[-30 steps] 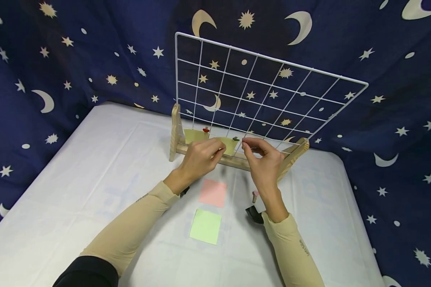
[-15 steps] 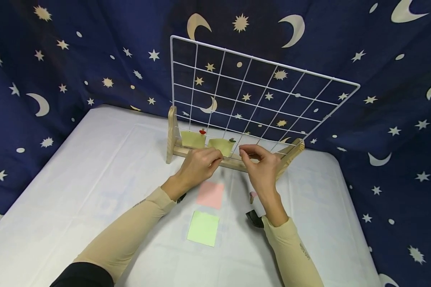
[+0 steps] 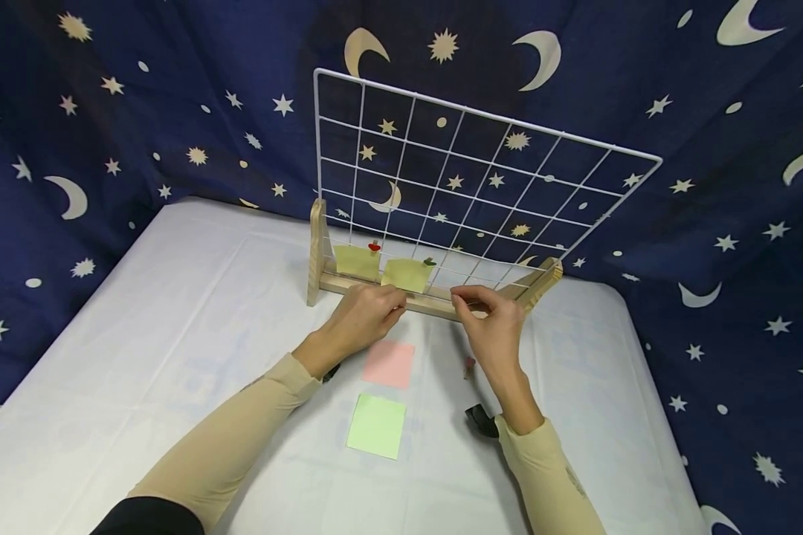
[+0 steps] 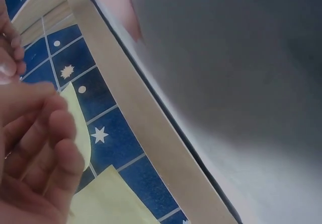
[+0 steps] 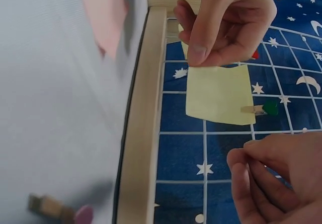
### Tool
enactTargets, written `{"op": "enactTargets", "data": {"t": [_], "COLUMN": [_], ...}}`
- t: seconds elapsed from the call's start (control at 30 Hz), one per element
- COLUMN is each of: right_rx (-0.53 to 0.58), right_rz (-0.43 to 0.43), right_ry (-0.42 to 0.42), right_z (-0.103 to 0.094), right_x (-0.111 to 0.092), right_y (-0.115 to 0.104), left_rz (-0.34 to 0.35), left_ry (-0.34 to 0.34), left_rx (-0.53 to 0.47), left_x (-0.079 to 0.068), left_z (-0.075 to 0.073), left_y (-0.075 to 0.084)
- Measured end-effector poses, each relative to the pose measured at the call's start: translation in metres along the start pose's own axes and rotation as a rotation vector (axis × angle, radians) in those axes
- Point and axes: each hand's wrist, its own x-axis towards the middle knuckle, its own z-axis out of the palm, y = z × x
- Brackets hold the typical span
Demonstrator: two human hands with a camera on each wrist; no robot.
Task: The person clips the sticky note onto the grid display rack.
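Two yellow sticky notes hang low on a white wire grid (image 3: 465,186). The left note (image 3: 357,261) carries a small clothespin with a red ornament (image 3: 374,247). A clothespin with a green ornament (image 5: 266,108) grips the right note (image 5: 221,95). My left hand (image 3: 364,316) is just in front of the right note's lower edge, its fingers loosely curled and nothing seen in them. To the right of that note is my right hand (image 3: 495,323), thumb and index fingertips close together, nothing visible between them. Another clothespin with a pink ornament (image 3: 469,368) lies below it.
A pink sticky note (image 3: 389,364) and a light green one (image 3: 377,426) lie on the white-covered table (image 3: 241,290). Wooden feet and a wooden bar (image 5: 143,113) support the grid. Behind it hangs a dark blue curtain (image 3: 194,89) with moons and stars.
Both hands have come down a little toward me, away from the hanging notes. The notes and their clothespins keep their places on the grid. The head view has shifted slightly.
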Motion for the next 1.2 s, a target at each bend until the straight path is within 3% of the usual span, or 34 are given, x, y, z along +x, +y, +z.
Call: {"op": "enactTargets", "data": {"t": [0.23, 0.6, 0.93, 1.2], "right_rx": [-0.075, -0.143, -0.202, -0.240], "right_rz": [0.014, 0.031, 0.040, 0.022], "right_ry": [-0.027, -0.049, -0.078, -0.050], "right_z": [-0.007, -0.021, -0.042, -0.062], "right_x": [-0.014, -0.034, -0.055, -0.062], "right_y": [0.011, 0.035, 0.052, 0.060], "left_rz": [-0.048, -0.066, -0.196, -0.204], "left_ry": [-0.091, -0.202, -0.366, -0.393], "left_rx": [0.026, 0.045, -0.009, -0.012], "left_x": [-0.011, -0.023, -0.035, -0.035], "left_z": [-0.001, -0.004, -0.015, -0.018], "left_y": [-0.002, -0.006, -0.011, -0.010]}}
